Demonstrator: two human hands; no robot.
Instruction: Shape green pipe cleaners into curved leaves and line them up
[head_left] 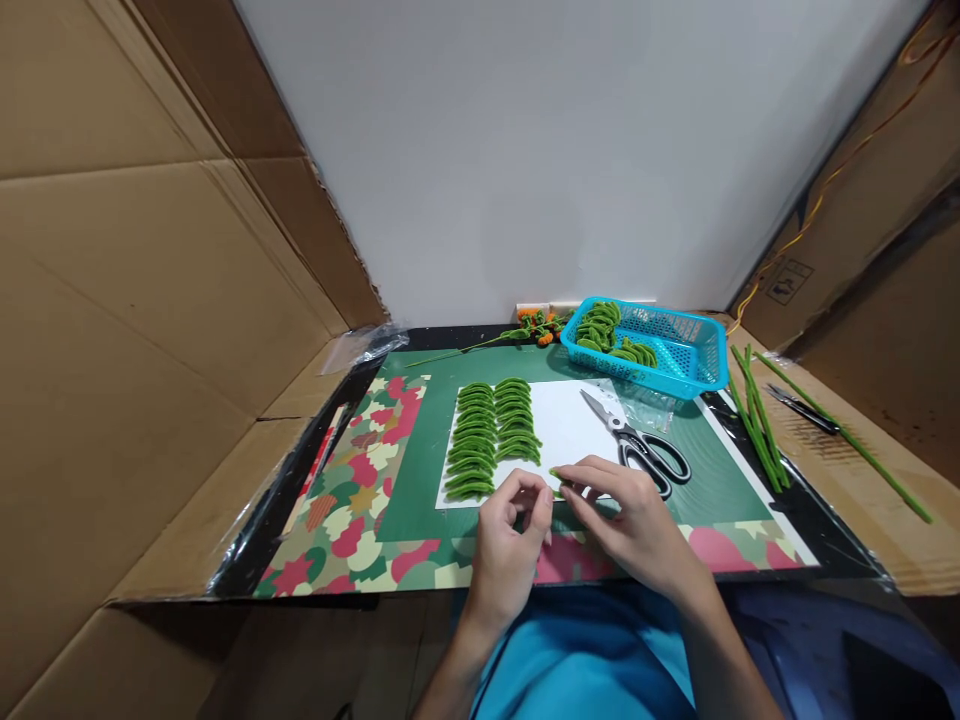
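Both my hands meet at the near edge of a white sheet (562, 425). My left hand (510, 545) has its fingers curled in a pinch. My right hand (634, 515) pinches a small green fuzzy piece (556, 473) between thumb and fingertips. Two neat columns of bent green pipe-cleaner leaves (491, 435) lie on the white sheet just beyond my left hand. Black-handled scissors (637, 445) rest on the sheet close to my right hand's fingers.
A blue basket (679, 350) with more green leaves stands at the back right. Long green stems (761, 425) and a dark tool (802, 408) lie to the right. An orange flower sprig (536, 328) is at the back. Cardboard walls enclose the green mat (420, 480).
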